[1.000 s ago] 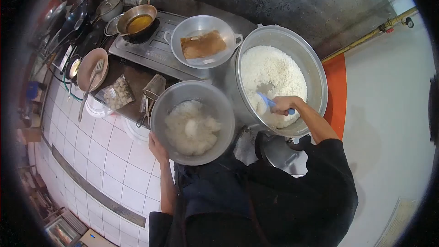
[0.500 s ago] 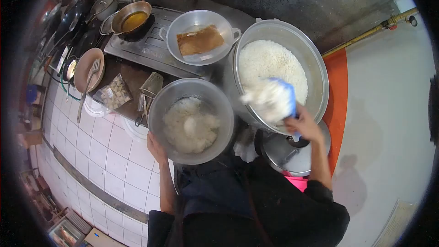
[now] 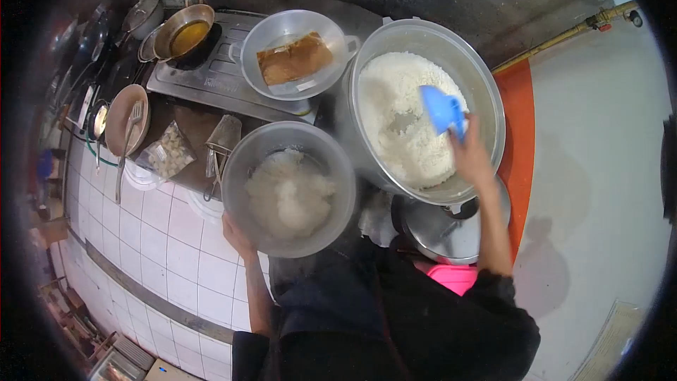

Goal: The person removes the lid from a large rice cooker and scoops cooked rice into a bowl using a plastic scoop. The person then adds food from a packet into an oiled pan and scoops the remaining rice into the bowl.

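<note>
Over the large metal pot [image 3: 497, 116], my right hand [image 3: 471, 152] is closed on the handle of a blue scoop [image 3: 442, 109], a little blurred by motion. White rice [image 3: 405, 148] fills much of that pot, with a hollow near its middle. My left hand [image 3: 238, 238] grips the lower left rim of a grey bowl [image 3: 343, 190], its fingers partly hidden by the bowl. Inside the bowl lies a mound of rice [image 3: 289, 194], cloudy white and heaped at its centre.
Behind the bowl, a two-handled pan [image 3: 243, 63] holding a brown sheet stands on the stove [image 3: 204, 85]. A pan of oil [image 3: 187, 37], a pink bowl with a spatula [image 3: 127, 123] and a bag of cubes [image 3: 169, 152] are left. A round lid [image 3: 451, 240] lies below the pot.
My right hand lifted a heaped scoop of rice out of the pot, and the scoop is now back over the pot, its blue outside showing. My left hand stays on the bowl.
</note>
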`<state>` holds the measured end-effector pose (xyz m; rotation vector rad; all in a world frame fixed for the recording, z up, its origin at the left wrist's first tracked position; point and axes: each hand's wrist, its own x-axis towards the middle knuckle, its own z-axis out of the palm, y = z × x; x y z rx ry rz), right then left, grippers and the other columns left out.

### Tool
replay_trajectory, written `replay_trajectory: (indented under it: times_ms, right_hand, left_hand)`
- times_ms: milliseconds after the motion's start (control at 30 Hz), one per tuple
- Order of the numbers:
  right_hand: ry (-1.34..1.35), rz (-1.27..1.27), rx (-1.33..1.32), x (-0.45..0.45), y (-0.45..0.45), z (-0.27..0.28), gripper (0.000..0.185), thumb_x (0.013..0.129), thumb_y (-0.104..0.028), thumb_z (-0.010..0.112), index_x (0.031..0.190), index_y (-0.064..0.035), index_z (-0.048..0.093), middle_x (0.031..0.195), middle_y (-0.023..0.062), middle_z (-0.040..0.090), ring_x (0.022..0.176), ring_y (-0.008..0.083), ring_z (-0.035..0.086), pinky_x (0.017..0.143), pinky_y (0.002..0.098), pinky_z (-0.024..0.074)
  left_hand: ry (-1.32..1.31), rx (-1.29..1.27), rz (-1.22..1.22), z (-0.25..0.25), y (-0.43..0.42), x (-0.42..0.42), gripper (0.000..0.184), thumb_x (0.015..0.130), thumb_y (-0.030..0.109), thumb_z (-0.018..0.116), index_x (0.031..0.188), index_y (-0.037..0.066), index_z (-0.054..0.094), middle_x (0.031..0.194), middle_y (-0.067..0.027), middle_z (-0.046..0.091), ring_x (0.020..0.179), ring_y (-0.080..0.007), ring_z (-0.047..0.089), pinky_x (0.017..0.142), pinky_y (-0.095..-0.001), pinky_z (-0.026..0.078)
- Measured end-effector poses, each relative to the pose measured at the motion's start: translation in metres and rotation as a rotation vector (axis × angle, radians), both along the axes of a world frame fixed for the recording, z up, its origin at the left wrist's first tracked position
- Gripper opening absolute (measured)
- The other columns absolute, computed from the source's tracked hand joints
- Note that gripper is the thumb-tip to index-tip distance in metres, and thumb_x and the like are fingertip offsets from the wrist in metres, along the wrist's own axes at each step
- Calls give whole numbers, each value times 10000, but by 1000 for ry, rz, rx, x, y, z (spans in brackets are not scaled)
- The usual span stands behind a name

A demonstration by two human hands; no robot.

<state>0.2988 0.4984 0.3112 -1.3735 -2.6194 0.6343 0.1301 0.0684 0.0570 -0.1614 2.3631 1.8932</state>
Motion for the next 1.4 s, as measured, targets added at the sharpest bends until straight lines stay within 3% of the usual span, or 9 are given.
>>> replay_trajectory:
  times_ms: [33, 133, 267, 367, 533, 633, 833, 1133, 1400]
  right_hand:
    - [-152, 44, 92, 22, 60, -25, 466, 970, -355, 512, 1316, -70, 383, 945, 348, 622, 887, 538, 589, 730, 589, 455]
    - [-626, 8, 347, 45, 159, -57, 354, 916, -247, 536, 1167, 2, 556, 983, 286, 659, 923, 469, 642, 813, 542, 512]
    - [-716, 6, 363, 89, 234, -134, 349, 865, -178, 566, 1155, 17, 551, 1006, 248, 675, 941, 437, 658, 832, 517, 525]
    - [-767, 219, 297, 100, 225, -114, 270, 812, -152, 595, 1022, 6, 656, 977, 259, 680, 938, 363, 685, 803, 496, 533]
    - [-1118, 239, -289, 64, 189, -88, 150, 655, 9, 545, 726, 13, 677, 703, 170, 671, 609, 263, 672, 548, 418, 525]
    - [-1199, 353, -292, 55, 167, -88, 149, 685, -8, 533, 759, 24, 658, 653, 151, 646, 513, 219, 626, 429, 377, 453]
    - [-837, 288, -909, 51, 94, -89, 103, 767, -93, 568, 814, -6, 593, 555, 61, 537, 435, 150, 510, 392, 316, 395]
    - [-645, 263, -1238, 20, 79, -69, 107, 846, -94, 614, 857, -71, 510, 581, -31, 438, 460, 53, 406, 382, 245, 314]
    - [-204, 82, -964, 5, 0, 23, 193, 854, -72, 616, 993, -50, 484, 643, 4, 489, 475, 60, 436, 391, 246, 328]
  left_hand:
    - [-7, -10, 10, 5, 3, -1, 444, 1039, 350, 380, 1084, -43, 580, 998, -109, 618, 919, -198, 540, 838, -330, 436]
    - [-22, -31, 10, 11, 4, -2, 467, 1043, 361, 362, 1110, -46, 581, 1015, -130, 622, 933, -215, 551, 849, -345, 439]
    - [-60, -70, 36, 12, 5, -2, 475, 1048, 357, 350, 1136, -47, 583, 1034, -135, 624, 947, -222, 559, 856, -352, 441]
    - [-21, -28, 32, 8, 5, 0, 468, 1047, 355, 359, 1136, -45, 585, 1040, -131, 623, 956, -217, 557, 854, -343, 436]
    - [-45, 3, 32, 4, 2, 0, 481, 1047, 370, 357, 1113, -49, 584, 1010, -125, 616, 937, -212, 548, 852, -339, 433]
    - [-46, -20, 31, 13, 11, -2, 492, 1048, 377, 350, 1089, -55, 583, 997, -121, 614, 921, -216, 546, 848, -342, 435]
    - [3, -15, 40, 14, 9, -1, 476, 1048, 365, 359, 1068, -54, 584, 978, -106, 611, 906, -204, 541, 838, -329, 432]
    - [-7, 3, 38, 9, 6, -1, 468, 1055, 355, 345, 1031, -49, 581, 941, -101, 620, 867, -189, 529, 823, -321, 431]
    - [-1, 24, 40, 12, 9, 0, 461, 1057, 354, 343, 1039, -34, 590, 933, -95, 613, 875, -186, 533, 817, -315, 432]
